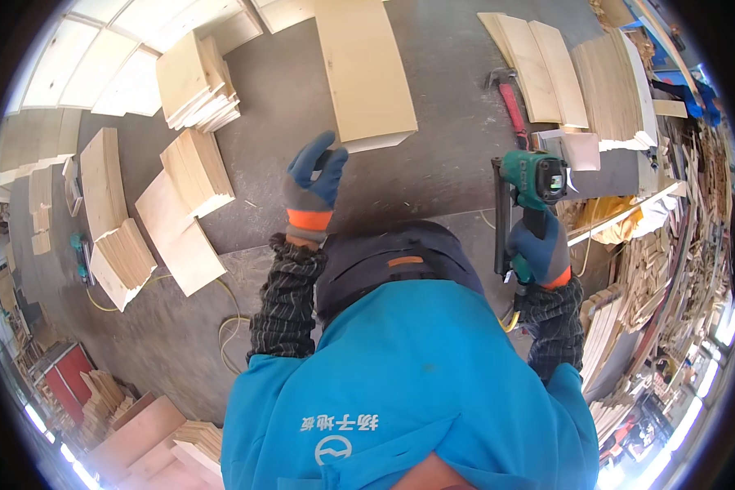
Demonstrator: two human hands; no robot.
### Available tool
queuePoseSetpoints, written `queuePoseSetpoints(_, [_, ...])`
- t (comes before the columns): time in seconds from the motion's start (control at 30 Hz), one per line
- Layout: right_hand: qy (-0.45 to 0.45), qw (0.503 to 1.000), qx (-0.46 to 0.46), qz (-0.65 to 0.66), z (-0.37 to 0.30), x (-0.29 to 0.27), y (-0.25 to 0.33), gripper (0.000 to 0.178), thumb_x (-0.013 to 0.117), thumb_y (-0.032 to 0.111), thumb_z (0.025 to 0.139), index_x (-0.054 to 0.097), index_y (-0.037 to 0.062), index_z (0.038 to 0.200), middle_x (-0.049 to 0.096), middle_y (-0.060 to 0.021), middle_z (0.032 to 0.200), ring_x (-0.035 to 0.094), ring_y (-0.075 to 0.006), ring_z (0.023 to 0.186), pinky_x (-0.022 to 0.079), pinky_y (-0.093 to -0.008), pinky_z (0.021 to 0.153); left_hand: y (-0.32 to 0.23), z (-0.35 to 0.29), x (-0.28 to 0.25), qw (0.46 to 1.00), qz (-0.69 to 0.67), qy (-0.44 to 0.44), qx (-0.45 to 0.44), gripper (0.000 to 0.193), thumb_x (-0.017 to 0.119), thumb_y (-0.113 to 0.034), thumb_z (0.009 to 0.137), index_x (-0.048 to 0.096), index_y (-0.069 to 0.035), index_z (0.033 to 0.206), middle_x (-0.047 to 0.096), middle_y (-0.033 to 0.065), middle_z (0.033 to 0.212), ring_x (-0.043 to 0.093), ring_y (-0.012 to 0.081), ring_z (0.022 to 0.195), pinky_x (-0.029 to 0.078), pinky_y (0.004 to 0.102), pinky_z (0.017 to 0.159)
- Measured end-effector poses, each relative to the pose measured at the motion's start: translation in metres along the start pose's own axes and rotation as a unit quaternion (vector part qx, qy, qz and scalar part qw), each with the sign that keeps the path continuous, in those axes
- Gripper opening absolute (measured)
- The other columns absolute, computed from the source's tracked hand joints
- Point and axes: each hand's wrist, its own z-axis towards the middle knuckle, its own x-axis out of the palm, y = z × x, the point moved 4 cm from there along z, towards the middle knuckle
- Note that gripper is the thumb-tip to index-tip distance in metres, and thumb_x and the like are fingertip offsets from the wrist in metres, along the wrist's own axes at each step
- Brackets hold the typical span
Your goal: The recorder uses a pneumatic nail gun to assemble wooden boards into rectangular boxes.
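Note:
A teal and black nail gun [529, 173] is gripped in my right hand [541, 247], which wears a blue-grey glove with an orange cuff. The tool's long black magazine hangs on its left side, and a yellow air hose [510, 322] runs below it. In front of me lies a long pale wooden box [369, 77], its near end toward my body. My left hand [313, 178], gloved alike, is beside the box's near left corner. Its fingers are bent but apart, and nothing is in them. Whether a fingertip touches the box I cannot tell.
A red-handled hammer [513, 106] lies right of the box. Stacked boards [608, 90] stand at the far right, more board stacks [189, 82] at the left. A second teal tool [82, 255] rests at the far left, near a yellow hose [230, 327]. Scrap wood [665, 253] piles up rightward.

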Motion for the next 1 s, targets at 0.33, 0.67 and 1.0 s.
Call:
queuePoseSetpoints(0.33, [-0.011,0.999,-0.001,-0.038,-0.014,0.011,0.027,0.016,0.071,0.012,0.089,0.065,-0.0012,0.096,0.066,-0.0052,0.077,0.064,-0.0129,0.069,0.052,-0.0324,0.065,0.011,0.0,0.026,0.983,-0.171,-0.066,-0.033,0.04,0.082,-0.011,0.098,0.073,-0.003,0.136,0.079,0.0081,0.116,0.072,0.0101,0.09,0.058,0.0265,0.082])
queuePoseSetpoints(0.67, [-0.007,0.999,0.015,-0.028,-0.024,0.027,0.049,0.019,0.073,0.014,0.089,0.066,-0.0014,0.098,0.069,-0.0063,0.078,0.067,-0.0142,0.068,0.055,-0.0329,0.065,0.021,0.015,0.024,0.985,-0.022,-0.005,0.171,0.047,0.087,-0.006,0.09,0.073,-0.003,0.135,0.08,0.0119,0.106,0.076,0.0159,0.084,0.061,0.0322,0.078])
queuePoseSetpoints(1.0, [0.011,0.999,0.02,-0.048,-0.024,0.038,0.067,0.019,0.074,0.015,0.088,0.069,-0.0021,0.096,0.07,-0.0059,0.079,0.066,-0.0123,0.073,0.054,-0.0335,0.069,0.009,0.016,0.028,0.967,0.044,-0.053,0.247,0.03,0.085,-0.007,0.091,0.078,-0.002,0.12,0.081,0.0183,0.109,0.081,0.029,0.098,0.065,0.036,0.084])
